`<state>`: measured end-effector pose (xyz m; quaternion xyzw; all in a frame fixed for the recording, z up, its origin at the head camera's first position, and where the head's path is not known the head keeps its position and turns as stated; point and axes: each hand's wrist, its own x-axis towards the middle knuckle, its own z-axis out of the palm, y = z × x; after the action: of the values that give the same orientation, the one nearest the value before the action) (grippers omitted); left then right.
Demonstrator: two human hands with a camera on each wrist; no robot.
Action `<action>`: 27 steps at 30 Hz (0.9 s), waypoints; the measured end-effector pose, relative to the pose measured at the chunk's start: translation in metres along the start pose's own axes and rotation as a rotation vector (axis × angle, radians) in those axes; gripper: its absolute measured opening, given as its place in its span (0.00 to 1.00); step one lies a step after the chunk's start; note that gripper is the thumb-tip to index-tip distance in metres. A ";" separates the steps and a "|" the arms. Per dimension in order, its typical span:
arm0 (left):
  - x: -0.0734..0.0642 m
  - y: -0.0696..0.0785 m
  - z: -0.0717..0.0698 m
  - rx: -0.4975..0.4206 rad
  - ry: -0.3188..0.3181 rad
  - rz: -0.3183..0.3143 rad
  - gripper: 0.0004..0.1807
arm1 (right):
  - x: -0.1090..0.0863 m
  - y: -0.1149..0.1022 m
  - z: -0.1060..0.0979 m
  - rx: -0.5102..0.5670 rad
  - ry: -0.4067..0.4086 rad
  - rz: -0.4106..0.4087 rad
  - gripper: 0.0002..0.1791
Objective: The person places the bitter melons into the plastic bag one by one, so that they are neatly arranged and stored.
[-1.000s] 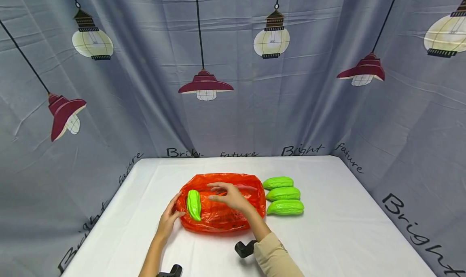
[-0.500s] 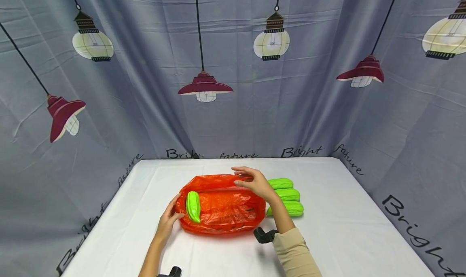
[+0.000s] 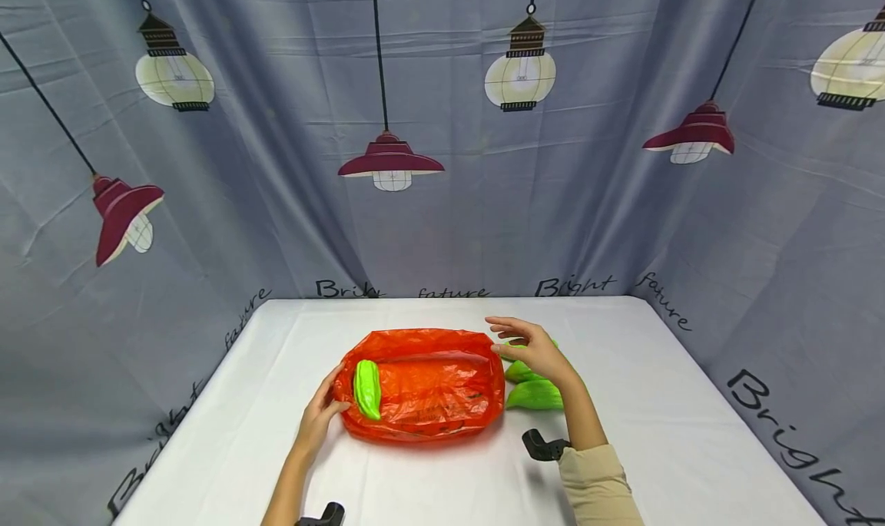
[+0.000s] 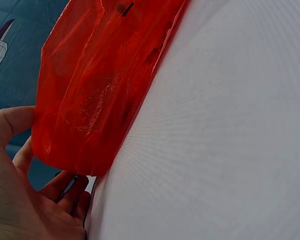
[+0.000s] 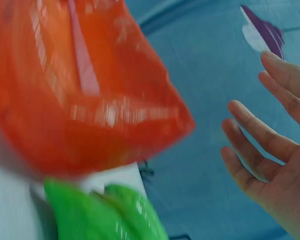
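A red plastic bag (image 3: pixel 429 432) lies spread with its mouth up on the white table. In its left end rests one green bitter melon (image 3: pixel 367 390). My left hand (image 3: pixel 314 418) touches the bag's left end, fingers spread along its edge; the left wrist view shows thumb and fingers (image 4: pixel 60 195) around that end. Over the bitter melons (image 3: pixel 535 395) to the right of the bag hovers my right hand (image 3: pixel 528 347), fingers apart and nothing in them. It partly hides these melons. The right wrist view shows two melons (image 5: pixel 105 215) low beside the bag, blurred.
The white table (image 3: pixel 664 449) ends at a grey-blue curtain (image 3: pixel 442 226) printed with lamps. Black wrist mounts, one at the left wrist (image 3: pixel 325 515) and one at the right wrist (image 3: pixel 545 447), stick out near the table surface.
My right hand has moved right, from above the bag to over the bitter melons beside it. The left hand stays at the bag's left end, and the melon inside lies as before.
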<state>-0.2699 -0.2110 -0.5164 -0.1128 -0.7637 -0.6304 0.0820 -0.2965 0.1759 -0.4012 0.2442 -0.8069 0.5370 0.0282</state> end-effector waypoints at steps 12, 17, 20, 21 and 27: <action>0.000 0.001 0.001 0.011 0.004 -0.011 0.34 | -0.038 0.075 -0.039 -0.042 0.004 0.092 0.27; 0.000 0.001 0.001 0.011 0.000 -0.009 0.34 | -0.049 0.087 -0.046 -0.029 -0.051 0.089 0.28; -0.001 0.001 0.001 0.011 0.003 -0.006 0.34 | -0.053 0.089 -0.048 -0.028 -0.085 0.071 0.29; -0.001 0.001 0.001 0.011 0.003 0.000 0.34 | -0.054 0.090 -0.049 -0.026 -0.094 0.067 0.29; 0.000 0.001 0.001 0.009 0.003 0.016 0.34 | -0.056 0.099 -0.051 -0.042 -0.126 0.066 0.26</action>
<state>-0.2692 -0.2100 -0.5157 -0.1178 -0.7653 -0.6265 0.0887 -0.2999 0.2709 -0.4812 0.2503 -0.8257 0.5042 -0.0353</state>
